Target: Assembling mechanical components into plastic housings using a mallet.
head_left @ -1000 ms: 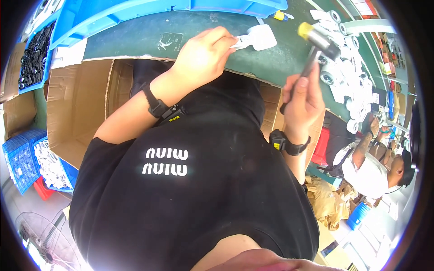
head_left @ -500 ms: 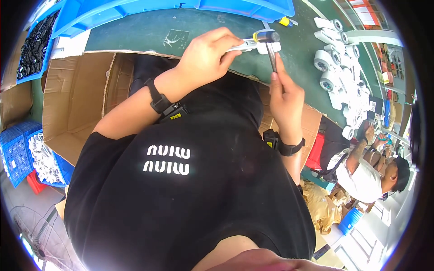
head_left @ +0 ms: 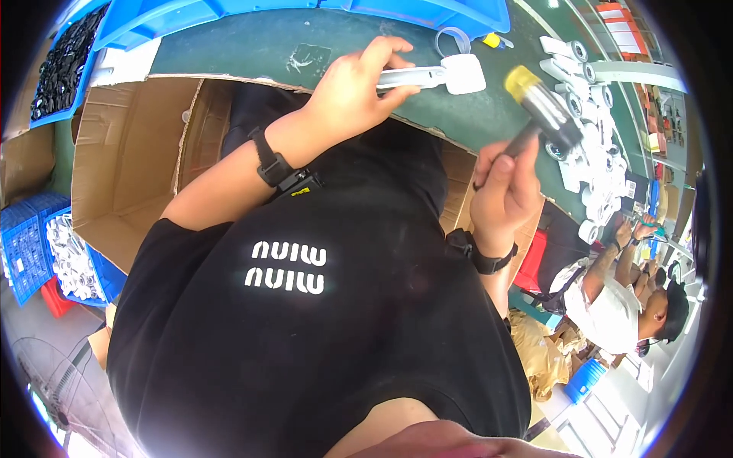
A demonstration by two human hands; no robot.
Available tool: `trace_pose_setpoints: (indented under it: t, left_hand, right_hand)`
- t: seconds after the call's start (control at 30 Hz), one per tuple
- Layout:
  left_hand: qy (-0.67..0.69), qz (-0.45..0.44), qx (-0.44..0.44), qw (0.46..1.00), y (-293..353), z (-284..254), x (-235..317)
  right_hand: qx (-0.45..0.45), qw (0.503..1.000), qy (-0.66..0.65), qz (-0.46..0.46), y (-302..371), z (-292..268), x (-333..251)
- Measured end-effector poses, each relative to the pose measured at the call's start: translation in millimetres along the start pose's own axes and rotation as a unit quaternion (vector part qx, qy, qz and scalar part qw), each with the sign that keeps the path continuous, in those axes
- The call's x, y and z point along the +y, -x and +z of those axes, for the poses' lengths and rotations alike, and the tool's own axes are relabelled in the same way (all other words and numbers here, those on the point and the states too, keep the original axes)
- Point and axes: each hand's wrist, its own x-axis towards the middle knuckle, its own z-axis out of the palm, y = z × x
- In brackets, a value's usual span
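Observation:
Between the thumb and fingers of my left hand (head_left: 357,85) is the handle of a white plastic part (head_left: 463,75). Its squarish head points right, over the green worktop (head_left: 252,47). My right hand (head_left: 507,187) is wrapped round the handle of a mallet (head_left: 547,111), which has a yellow face at one end and a black one at the other. The mallet is raised to the right of the white part, apart from it and a little blurred. Just behind the white head lies a clear ring (head_left: 452,40).
Many white parts with round wheels (head_left: 584,130) are heaped at the right of the worktop. Blue bins (head_left: 183,21) line the back; the left one holds black pieces (head_left: 65,69). An open cardboard box (head_left: 126,153) stands below. Another person (head_left: 611,298) works at far right.
The mallet has come away from the white part's head, moving right and towards me with my right hand. My left hand keeps its hold on the handle, nearly still.

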Motion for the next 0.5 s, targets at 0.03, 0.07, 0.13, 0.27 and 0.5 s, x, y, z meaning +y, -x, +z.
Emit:
trace_pose_setpoints:
  t: [0.03,0.07,0.13,0.27,0.5]
  left_hand:
    - [-0.009,-0.004,-0.004,1.000,0,0,1]
    - [-0.011,-0.004,-0.005,1.000,1,-1,1]
    - [-0.023,0.011,0.003,1.000,2,0,-2]
    - [-0.019,0.024,0.011,0.999,2,1,-4]
    - [-0.048,0.051,0.036,0.997,2,5,-5]
  right_hand:
    - [0.019,0.999,0.007,-0.043,-1,2,3]
    - [-0.041,0.995,0.090,-0.012,-5,-1,0]
    - [-0.094,0.989,0.116,0.008,-11,1,6]
    - [-0.089,0.992,0.071,0.057,-4,2,1]
    - [-0.127,0.981,0.143,0.015,-9,7,13]
